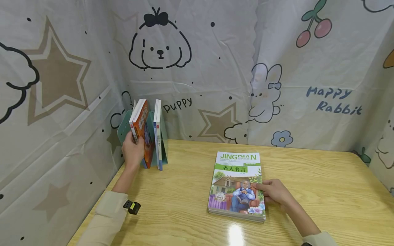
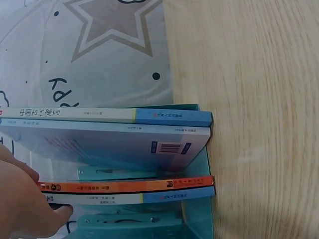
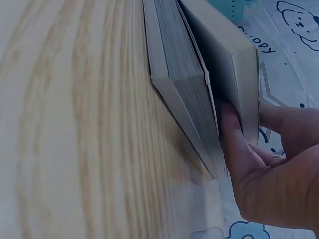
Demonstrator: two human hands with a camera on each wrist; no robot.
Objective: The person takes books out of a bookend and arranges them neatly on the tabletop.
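Books (image 1: 236, 191) stacked, green-titled one uppermost, lower centre of head view, on wooden surface (image 1: 317, 191). Teal stand (image 1: 123, 128), left of centre, carrying upright books (image 1: 158, 136). Right hand (image 1: 275, 192): grip pinching stack's top book (image 3: 244, 74) by right edge, gap beneath it in right wrist view. Left hand (image 1: 133, 150), left of centre: grip pinching orange book (image 1: 147, 135) and white book (image 2: 109, 198) together.

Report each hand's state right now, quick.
Left hand: closed, gripping the orange book and the white-and-blue-spined book beside it.
Right hand: closed, pinching the JINGDIAN book by its edge.
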